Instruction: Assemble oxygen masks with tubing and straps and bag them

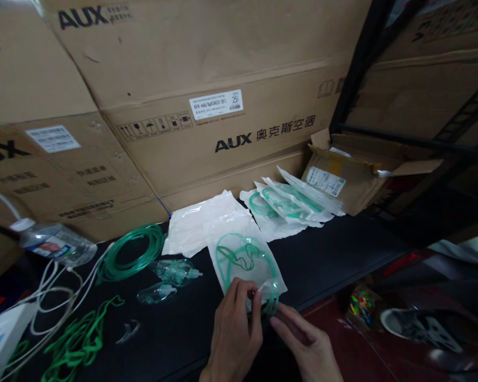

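Note:
A clear-fronted, white-backed pouch point(231, 239) lies on the black table top, its near end at my hands. Inside it show coiled pale-green tubing point(219, 265) and a dark green elastic strap point(237, 259). My left hand point(237, 331) is closed at the pouch's near end, thumb and forefinger pinched together. Lower right, my right hand point(306, 339) has its fingers closed around the loops of green tubing at the pouch's mouth. Exactly what lies between the fingertips is partly hidden.
Left of the pouch lie clear masks point(175, 271), a green tubing coil point(133, 249), green straps point(77, 339), white cables and a bottle point(59, 244). Behind are white pouches point(195, 225), filled pouches point(290, 199), an opened carton point(342, 170) and large stacked cartons point(223, 58).

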`<action>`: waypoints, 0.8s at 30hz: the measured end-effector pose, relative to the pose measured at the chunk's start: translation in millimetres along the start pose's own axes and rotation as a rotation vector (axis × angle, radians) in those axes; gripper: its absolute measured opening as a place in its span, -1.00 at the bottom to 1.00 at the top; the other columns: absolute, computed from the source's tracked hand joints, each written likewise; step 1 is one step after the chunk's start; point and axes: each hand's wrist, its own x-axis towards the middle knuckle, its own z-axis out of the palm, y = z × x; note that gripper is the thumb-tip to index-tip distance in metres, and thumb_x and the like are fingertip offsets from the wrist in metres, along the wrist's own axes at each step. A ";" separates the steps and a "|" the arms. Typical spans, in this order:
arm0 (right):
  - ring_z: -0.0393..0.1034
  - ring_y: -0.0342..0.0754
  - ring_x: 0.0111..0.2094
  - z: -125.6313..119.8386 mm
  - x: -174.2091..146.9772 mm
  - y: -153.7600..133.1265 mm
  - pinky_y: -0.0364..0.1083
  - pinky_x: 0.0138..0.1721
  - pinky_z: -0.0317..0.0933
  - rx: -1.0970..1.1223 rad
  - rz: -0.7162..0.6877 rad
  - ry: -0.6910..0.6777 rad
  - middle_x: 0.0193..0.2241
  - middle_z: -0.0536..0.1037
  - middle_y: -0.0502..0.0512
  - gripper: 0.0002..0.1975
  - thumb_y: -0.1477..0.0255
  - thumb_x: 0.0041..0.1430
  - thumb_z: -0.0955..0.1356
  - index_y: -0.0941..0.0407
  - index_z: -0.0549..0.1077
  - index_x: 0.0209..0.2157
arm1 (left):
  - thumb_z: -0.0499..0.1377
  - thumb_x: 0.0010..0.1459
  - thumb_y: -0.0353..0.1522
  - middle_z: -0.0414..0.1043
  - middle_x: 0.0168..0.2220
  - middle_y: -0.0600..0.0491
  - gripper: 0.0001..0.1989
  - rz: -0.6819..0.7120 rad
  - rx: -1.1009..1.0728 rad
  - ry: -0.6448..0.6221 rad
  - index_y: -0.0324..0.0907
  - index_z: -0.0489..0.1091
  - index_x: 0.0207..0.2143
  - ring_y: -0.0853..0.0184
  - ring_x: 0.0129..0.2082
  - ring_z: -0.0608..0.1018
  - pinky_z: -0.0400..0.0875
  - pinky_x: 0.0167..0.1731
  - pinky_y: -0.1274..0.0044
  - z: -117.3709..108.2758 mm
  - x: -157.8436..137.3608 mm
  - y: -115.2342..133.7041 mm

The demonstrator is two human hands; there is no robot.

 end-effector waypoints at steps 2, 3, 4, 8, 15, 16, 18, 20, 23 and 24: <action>0.66 0.10 -0.35 1.4 2.0 3.2 -0.02 -0.21 0.56 -0.019 -0.018 0.013 -0.36 0.76 0.14 -0.53 0.21 -0.14 0.66 0.07 0.73 -0.15 | -0.01 0.43 -0.42 0.40 -0.32 0.08 -0.85 -0.004 -0.016 -0.019 -0.10 0.30 -0.23 0.31 -0.36 0.56 0.44 -0.33 0.50 0.0 1.0 1.9; 0.64 0.06 -0.43 2.7 2.9 4.1 -0.03 -0.28 0.56 -0.006 -0.003 0.001 -0.41 0.75 0.11 -0.52 0.20 -0.12 0.65 0.06 0.73 -0.12 | 0.00 0.43 -0.41 0.40 -0.32 0.09 -0.85 -0.008 -0.022 -0.026 -0.09 0.30 -0.23 0.32 -0.36 0.55 0.44 -0.32 0.50 -0.4 1.6 2.4; 0.63 0.04 -0.46 4.2 3.7 4.7 -0.03 -0.30 0.56 0.014 0.022 -0.017 -0.45 0.74 0.09 -0.52 0.18 -0.11 0.65 0.05 0.72 -0.11 | 0.00 0.43 -0.42 0.39 -0.32 0.09 -0.86 -0.008 -0.024 -0.030 -0.09 0.30 -0.23 0.32 -0.36 0.55 0.44 -0.32 0.50 -1.0 2.2 2.7; 0.67 0.08 -0.33 8.6 5.9 3.5 0.01 -0.12 0.55 0.045 0.049 0.010 -0.37 0.75 0.12 -0.56 0.13 -0.10 0.64 0.09 0.74 -0.20 | 0.02 0.40 -0.45 0.41 -0.30 0.07 -0.90 0.051 0.004 -0.065 -0.10 0.29 -0.20 0.29 -0.33 0.57 0.47 -0.32 0.48 -4.7 3.1 5.4; 0.62 0.14 -0.33 12.4 14.1 0.6 -0.02 -0.22 0.52 -0.038 -0.038 0.119 -0.44 0.72 0.15 -0.65 0.17 -0.16 0.63 0.14 0.75 -0.38 | 0.05 0.34 -0.50 0.46 -0.33 0.03 -0.88 0.259 0.055 -0.120 -0.11 0.28 -0.22 0.25 -0.34 0.59 0.51 -0.37 0.48 4.0 -10.8 15.1; 0.62 0.16 -0.31 14.1 15.9 -0.1 0.00 -0.19 0.51 -0.044 -0.037 0.113 -0.42 0.73 0.15 -0.67 0.20 -0.18 0.64 0.13 0.74 -0.39 | 0.05 0.34 -0.50 0.46 -0.33 0.03 -0.89 0.269 0.055 -0.122 -0.11 0.28 -0.22 0.25 -0.34 0.60 0.52 -0.36 0.47 6.7 -13.4 15.1; 0.62 0.18 -0.27 17.7 18.6 -2.7 0.01 -0.16 0.50 -0.053 -0.026 0.089 -0.39 0.74 0.16 -0.69 0.22 -0.17 0.64 0.12 0.75 -0.38 | 0.07 0.34 -0.50 0.48 -0.33 0.02 -0.89 0.275 0.058 -0.116 -0.11 0.30 -0.22 0.24 -0.34 0.60 0.54 -0.35 0.46 10.5 -17.2 13.5; 0.62 0.19 -0.27 19.0 18.1 -7.0 0.02 -0.17 0.50 -0.067 -0.009 0.040 -0.39 0.74 0.17 -0.68 0.20 -0.17 0.64 0.12 0.74 -0.40 | 0.09 0.34 -0.50 0.50 -0.33 0.02 -0.89 0.282 0.057 -0.119 -0.11 0.32 -0.22 0.24 -0.33 0.61 0.56 -0.33 0.45 10.5 -19.0 10.0; 0.62 0.18 -0.31 10.9 9.1 -14.7 0.02 -0.19 0.50 -0.092 0.024 -0.056 -0.41 0.73 0.18 -0.61 0.10 -0.24 0.65 0.12 0.74 -0.45 | 0.20 0.33 -0.38 0.55 -0.29 0.02 -0.95 0.278 0.011 -0.128 -0.10 0.38 -0.17 0.24 -0.30 0.63 0.58 -0.28 0.45 2.3 -22.3 1.4; 0.62 0.17 -0.32 4.6 4.5 -16.9 0.02 -0.19 0.51 -0.098 0.057 -0.093 -0.41 0.73 0.18 -0.57 0.06 -0.25 0.65 0.12 0.74 -0.46 | 0.24 0.31 -0.32 0.56 -0.27 0.02 -0.89 0.259 -0.022 -0.111 -0.10 0.41 -0.13 0.25 -0.30 0.63 0.58 -0.28 0.47 -1.8 -24.9 -2.3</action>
